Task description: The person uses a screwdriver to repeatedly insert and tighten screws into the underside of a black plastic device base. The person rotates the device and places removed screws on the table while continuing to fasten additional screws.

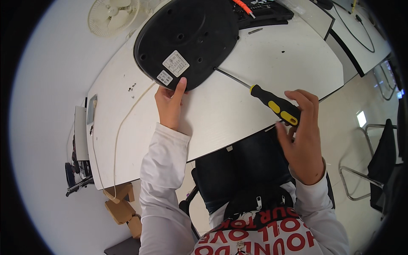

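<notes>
My left hand grips the near edge of a black oval plastic base, thumb on top beside two white labels. The base is tilted up, its underside with several round screw holes facing me. A screwdriver with a black and yellow handle slants from the base's right edge toward me, its tip touching that edge. My right hand curls loosely around the handle's end, thumb below and fingers above. A white cord runs beside the base and down off the table's left side.
A white fan is behind the base. An open black tool case with an orange-handled tool lies at the back, near a loose bit. Small screws dot the white table. Cardboard boxes and a chair stand beyond its edges.
</notes>
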`<state>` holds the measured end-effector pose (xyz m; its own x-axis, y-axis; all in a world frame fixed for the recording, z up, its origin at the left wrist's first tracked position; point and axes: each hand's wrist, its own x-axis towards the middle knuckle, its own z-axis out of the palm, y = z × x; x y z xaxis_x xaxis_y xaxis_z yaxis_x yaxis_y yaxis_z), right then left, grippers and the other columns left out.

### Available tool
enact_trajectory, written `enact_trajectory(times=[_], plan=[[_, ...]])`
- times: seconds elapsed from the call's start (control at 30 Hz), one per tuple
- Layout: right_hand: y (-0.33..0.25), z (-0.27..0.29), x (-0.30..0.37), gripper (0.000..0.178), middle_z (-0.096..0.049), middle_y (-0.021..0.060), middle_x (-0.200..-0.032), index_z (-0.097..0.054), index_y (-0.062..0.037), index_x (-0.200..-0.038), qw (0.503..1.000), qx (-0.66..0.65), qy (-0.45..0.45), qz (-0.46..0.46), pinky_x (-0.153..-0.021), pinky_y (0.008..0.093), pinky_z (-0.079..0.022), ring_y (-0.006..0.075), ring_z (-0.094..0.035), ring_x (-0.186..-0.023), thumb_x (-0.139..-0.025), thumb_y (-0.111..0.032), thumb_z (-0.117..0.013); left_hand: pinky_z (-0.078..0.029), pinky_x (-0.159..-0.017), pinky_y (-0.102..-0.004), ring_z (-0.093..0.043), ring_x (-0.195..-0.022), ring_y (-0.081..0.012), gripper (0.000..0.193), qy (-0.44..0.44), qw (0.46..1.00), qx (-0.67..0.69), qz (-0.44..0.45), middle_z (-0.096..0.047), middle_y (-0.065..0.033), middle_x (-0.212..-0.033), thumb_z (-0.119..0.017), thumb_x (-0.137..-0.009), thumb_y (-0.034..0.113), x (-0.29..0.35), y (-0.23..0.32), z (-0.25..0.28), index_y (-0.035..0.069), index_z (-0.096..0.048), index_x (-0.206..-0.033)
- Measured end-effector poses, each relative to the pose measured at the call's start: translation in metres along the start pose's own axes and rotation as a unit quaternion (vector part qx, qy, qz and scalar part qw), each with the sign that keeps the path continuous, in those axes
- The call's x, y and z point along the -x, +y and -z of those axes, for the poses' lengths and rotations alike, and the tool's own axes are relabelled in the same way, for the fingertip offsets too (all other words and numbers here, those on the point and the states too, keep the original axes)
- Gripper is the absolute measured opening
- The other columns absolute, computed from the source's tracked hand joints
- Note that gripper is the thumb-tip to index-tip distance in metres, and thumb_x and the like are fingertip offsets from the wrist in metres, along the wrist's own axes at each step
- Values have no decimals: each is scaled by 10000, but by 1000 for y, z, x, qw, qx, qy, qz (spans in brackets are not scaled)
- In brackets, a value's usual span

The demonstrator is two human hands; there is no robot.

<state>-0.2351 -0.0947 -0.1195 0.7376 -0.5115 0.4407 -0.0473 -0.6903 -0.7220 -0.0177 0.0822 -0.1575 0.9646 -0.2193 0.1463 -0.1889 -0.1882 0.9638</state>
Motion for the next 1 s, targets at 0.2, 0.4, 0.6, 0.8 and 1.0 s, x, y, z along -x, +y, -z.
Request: enact_trajectory(times=[0.2, 0.4, 0.6, 0.8, 1.0], plan=[[13, 5, -2, 351, -467, 137, -1057, -492, -60, -1129, 998, 56, -36, -4, -582, 321, -501, 287, -603, -731, -803, -16, -614, -344, -475, -205, -569, -637, -93, 384, -2, 1000, 1, 1, -613, -38, -742, -725, -763, 328, 0, 0, -1, 4, -588, -917], [9, -8, -3, 410, -471, 150, -1090, -482, -67, -1157, 997, 66, 24, 36, -603, 324, -512, 310, -594, -833, -780, 4, -628, -413, -568, -219, -561, -663, -98, 362, -5, 999, 33, -1, -625, -47, -769, -744, -754, 260, 1, -4, 2, -19, -595, -930], [5, -5, 0, 317, -530, 128, -996, -528, -62, -1108, 998, 48, 3, 29, -611, 302, -511, 255, -608, -810, -808, 22, -588, -449, -638, -233, -538, -694, -100, 352, -11, 1000, -12, -11, -634, -46, -834, -753, -738, 205, -1, -7, 2, -10, -595, -968], [15, -5, 5, 316, -536, 121, -973, -505, -32, -1150, 996, 19, -43, -76, -624, 277, -461, 217, -592, -758, -842, -37, -577, -409, -608, -192, -465, -687, -53, 426, -104, 992, 67, -7, -569, 1, -836, -716, -764, 155, 3, -10, 18, 10, -512, -1109], [17, -12, 12, 549, -555, 122, -1009, -453, -25, -1203, 1000, -1, -17, 3, -669, 282, -463, 196, -586, -795, -706, 89, -658, -438, -613, -208, -539, -807, -86, 542, -164, 984, 66, -24, -592, -84, -1011, -692, -770, 123, 7, -15, 30, -24, -412, -1211]])
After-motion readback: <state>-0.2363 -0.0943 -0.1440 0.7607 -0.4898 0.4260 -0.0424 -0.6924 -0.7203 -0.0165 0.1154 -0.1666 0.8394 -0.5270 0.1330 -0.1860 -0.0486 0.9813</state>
